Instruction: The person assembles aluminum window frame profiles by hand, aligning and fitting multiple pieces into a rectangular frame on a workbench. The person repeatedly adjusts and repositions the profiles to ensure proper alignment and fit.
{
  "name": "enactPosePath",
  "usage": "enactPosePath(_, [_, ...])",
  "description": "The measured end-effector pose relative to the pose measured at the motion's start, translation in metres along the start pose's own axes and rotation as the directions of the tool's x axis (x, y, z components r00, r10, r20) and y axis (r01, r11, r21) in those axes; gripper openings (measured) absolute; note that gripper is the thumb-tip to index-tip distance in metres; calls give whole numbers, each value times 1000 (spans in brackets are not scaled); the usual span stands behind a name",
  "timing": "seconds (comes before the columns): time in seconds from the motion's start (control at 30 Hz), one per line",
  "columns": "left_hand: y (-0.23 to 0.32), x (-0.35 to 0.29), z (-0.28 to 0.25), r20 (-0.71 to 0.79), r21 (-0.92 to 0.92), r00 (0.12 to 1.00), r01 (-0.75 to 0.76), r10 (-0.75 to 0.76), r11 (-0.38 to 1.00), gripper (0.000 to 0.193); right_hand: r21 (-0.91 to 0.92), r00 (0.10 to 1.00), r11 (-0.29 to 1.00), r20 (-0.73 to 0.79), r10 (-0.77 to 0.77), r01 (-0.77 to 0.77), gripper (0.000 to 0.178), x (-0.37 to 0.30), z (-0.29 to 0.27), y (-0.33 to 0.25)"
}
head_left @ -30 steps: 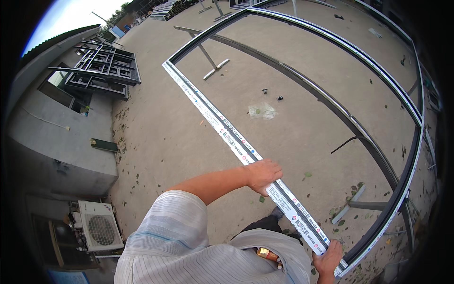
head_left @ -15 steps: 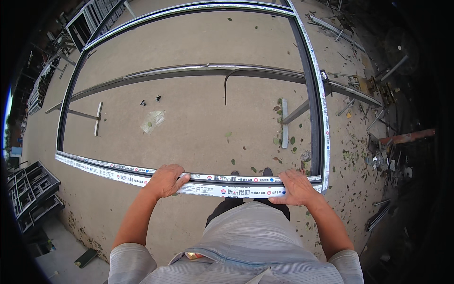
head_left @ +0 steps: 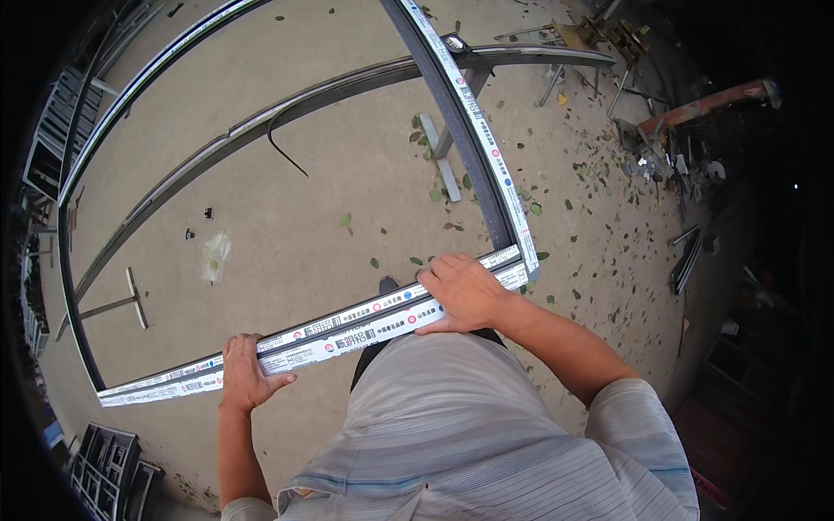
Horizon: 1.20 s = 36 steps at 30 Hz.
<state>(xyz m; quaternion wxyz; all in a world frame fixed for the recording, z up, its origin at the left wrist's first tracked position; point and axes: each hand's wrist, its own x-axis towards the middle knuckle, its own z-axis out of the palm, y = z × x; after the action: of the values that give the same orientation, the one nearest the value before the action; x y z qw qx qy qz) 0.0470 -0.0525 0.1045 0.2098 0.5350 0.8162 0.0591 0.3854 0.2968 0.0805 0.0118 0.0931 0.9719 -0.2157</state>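
Note:
A large aluminium window frame [head_left: 334, 345] with printed white protective film and dark inner edges spreads out in front of me. Its near bar slants across the picture, lower at the left end. My left hand [head_left: 248, 373] is closed over this bar left of the middle, with the thumb along the near side. Closer to the right corner, my right hand [head_left: 465, 293] grips the same bar, fingers on top and thumb at the near face. Both palms hide the undersides of my grip.
A long metal rail [head_left: 317, 97] on T-shaped feet passes beneath the frame. A thin dark strip [head_left: 282, 149] hangs from it. Leaves and a clear plastic scrap [head_left: 215, 256] lie on the concrete. Stacked frames [head_left: 106, 460] stand at lower left; a rusty beam [head_left: 708, 106] and scrap are at right.
The view has turned, so the frame and rail now slant, with their right ends higher. Both hands keep hold of the near bar.

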Motion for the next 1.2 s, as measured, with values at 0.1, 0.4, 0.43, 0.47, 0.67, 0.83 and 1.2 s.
enactPosePath(0.1, [5, 2, 5, 28, 60, 995, 92, -94, 994, 91, 6, 999, 1000, 20, 29, -29, 70, 2, 5, -1])
enactPosePath(0.4, [-8, -2, 35, -142, 153, 989, 55, -34, 987, 64, -9, 996, 999, 71, 49, -48, 67, -3, 10, -3])
enactPosePath(0.43, [-7, -2, 34, -147, 146, 989, 35, -13, 989, 62, -8, 997, 999, 69, 41, -41, 67, -4, 11, -3])
enactPosePath(0.47, [-5, 1, 33, -164, 149, 986, 34, -9, 988, 62, -16, 996, 999, 71, 48, -47, 68, -2, 12, 0])
enactPosePath(0.67, [-10, -7, 39, -184, 110, 982, 63, -42, 992, 55, -43, 993, 999, 115, 37, -32, 60, 15, 10, -22])
enactPosePath(0.83, [-13, -5, 35, -268, 79, 963, 11, 11, 997, 53, -17, 996, 999, 83, -36, 38, 66, 76, 40, -98])
enactPosePath(1.2, [-101, -70, 27, -308, 0, 951, 35, -34, 999, 77, -273, 997, 959, 12, -72, 72, 74, 111, 97, -161])
